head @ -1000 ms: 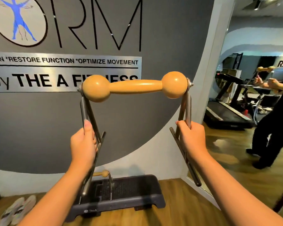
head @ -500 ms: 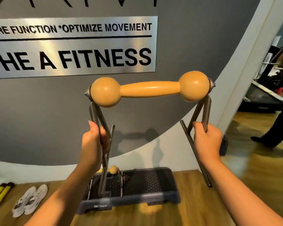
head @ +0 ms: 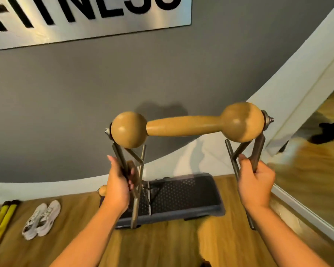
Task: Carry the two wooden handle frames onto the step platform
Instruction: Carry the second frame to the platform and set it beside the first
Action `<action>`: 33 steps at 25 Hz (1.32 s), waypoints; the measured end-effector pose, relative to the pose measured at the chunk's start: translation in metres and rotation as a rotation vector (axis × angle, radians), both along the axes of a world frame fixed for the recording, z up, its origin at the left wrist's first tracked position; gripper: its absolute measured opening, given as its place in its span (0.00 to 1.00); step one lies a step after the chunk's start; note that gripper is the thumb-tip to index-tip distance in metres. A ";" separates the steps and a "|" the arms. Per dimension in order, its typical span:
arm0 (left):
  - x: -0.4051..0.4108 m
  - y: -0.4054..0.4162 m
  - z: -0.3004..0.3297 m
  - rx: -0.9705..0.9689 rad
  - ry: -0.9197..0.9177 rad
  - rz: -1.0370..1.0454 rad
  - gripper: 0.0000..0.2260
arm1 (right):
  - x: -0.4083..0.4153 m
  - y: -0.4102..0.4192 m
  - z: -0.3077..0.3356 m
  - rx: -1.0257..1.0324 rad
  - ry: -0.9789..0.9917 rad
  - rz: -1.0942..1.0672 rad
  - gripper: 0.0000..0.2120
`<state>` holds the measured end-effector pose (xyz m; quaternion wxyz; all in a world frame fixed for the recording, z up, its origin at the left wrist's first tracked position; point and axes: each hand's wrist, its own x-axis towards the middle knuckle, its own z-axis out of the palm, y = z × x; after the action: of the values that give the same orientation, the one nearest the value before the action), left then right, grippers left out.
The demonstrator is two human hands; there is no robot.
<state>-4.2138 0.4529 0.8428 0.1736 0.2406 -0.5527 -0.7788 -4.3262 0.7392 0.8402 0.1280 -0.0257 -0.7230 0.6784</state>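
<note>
I hold a wooden handle frame [head: 183,125] in the air in front of me: a tan bar with two ball ends on grey metal legs. My left hand [head: 119,186] grips its left leg and my right hand [head: 255,185] grips its right leg. Below and beyond it the dark step platform [head: 185,193] lies on the floor against the wall. A second handle frame [head: 103,189] stands on the platform's left part, mostly hidden behind my left hand; only one wooden ball end and thin metal legs show.
A grey wall with a silver sign rises behind the platform. A pair of white trainers [head: 41,219] and yellow bars [head: 0,218] lie on the wooden floor at the left. A white wall corner and mirror edge [head: 297,105] stand at the right.
My view has tilted down and closed in on the platform. The held frame has come lower in view, toward the platform. Both hands keep their grip on its legs.
</note>
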 end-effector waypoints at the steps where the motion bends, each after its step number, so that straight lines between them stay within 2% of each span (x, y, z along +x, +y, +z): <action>1: -0.012 0.000 -0.016 -0.021 -0.004 -0.011 0.32 | -0.013 -0.002 -0.018 0.003 -0.027 0.007 0.24; 4: -0.046 0.005 -0.075 -0.066 -0.039 0.028 0.27 | -0.058 -0.005 -0.076 0.019 -0.072 0.030 0.26; 8: -0.083 0.007 -0.156 -0.123 -0.116 0.120 0.17 | -0.104 -0.012 -0.153 0.017 -0.087 0.020 0.19; 11: -0.107 0.000 -0.222 0.016 -0.120 0.174 0.18 | -0.133 -0.019 -0.233 0.121 -0.108 0.006 0.27; 13: -0.121 -0.009 -0.266 0.040 -0.124 0.188 0.19 | -0.143 -0.020 -0.287 0.101 -0.139 -0.014 0.30; 20: -0.150 -0.023 -0.420 0.115 -0.113 0.242 0.18 | -0.168 -0.044 -0.416 0.053 -0.201 0.045 0.23; 28: -0.158 -0.023 -0.528 0.161 -0.093 0.256 0.19 | -0.175 -0.050 -0.543 0.049 -0.177 0.076 0.19; 31: -0.168 -0.028 -0.556 0.178 -0.079 0.266 0.23 | -0.180 -0.049 -0.576 0.096 -0.208 0.084 0.20; 33: -0.174 -0.034 -0.579 0.170 -0.063 0.264 0.22 | -0.185 -0.049 -0.602 0.109 -0.198 0.100 0.21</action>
<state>-4.3877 0.4194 0.2634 0.2359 0.3492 -0.4534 -0.7854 -4.5113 0.6904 0.2385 0.0232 -0.0496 -0.7682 0.6379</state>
